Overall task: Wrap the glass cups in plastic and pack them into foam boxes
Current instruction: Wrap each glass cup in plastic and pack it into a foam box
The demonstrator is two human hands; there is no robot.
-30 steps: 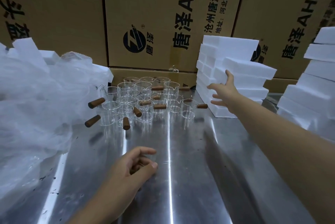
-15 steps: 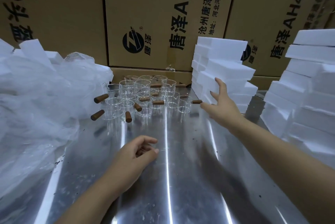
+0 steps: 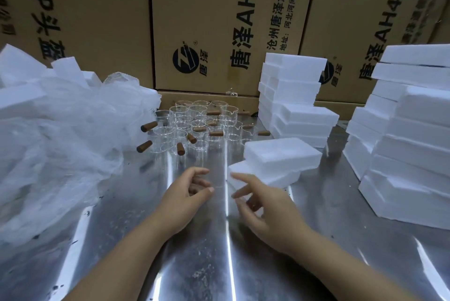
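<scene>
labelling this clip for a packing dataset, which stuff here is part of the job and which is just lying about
Job: glass cups; plastic sheeting heap; foam boxes laid out in front; foam box stacks.
Lying about: cardboard cartons; steel table.

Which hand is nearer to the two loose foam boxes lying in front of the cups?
Right. The right hand has its fingertips at the near corner of the loose foam boxes; the left hand hangs over the steel table to their left, clearly apart.
</scene>
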